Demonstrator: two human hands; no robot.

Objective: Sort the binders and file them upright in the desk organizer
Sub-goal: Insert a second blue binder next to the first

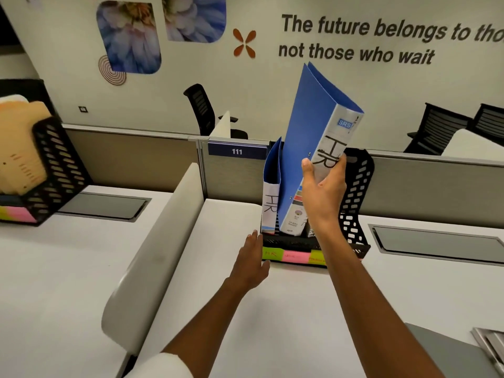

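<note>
R hand (324, 186) grips a blue binder (308, 148) by its spine, thumb on the blue cover side, fingers curled round the white label side. Binder is tilted, top leaning right, bottom end down in the black mesh organizer (354, 203) on the white desk (272, 309). Spine label reads "SRS" w/ handwritten letters below, partly covered by the hand.

L hand (252, 261) is flat, fingers straight and together, touching or just beside the organizer's front-left corner; contact not clear.

Just left of the held binder, a 2nd blue binder (271, 192) stands upright in the organizer's left slot, spine marked "HR". A 3rd item sits behind the R wrist in the organizer, mostly hidden, can't tell what. So 2 binders clearly seen.

Sticky notes (293, 256) along the organizer's front: 3, green/pink/green-yellow, left one marked "HR".

Around: curved white divider (152, 241) left of the L arm, btwn two desks. 2nd black organizer (54, 170) far left holding tan folders (21, 143), notes on its base too. Partition (136, 159) behind w/ a "111" tag (236, 151). 3 black chairs beyond it. Grey papers (488, 347) at the bottom-right corner.
</note>
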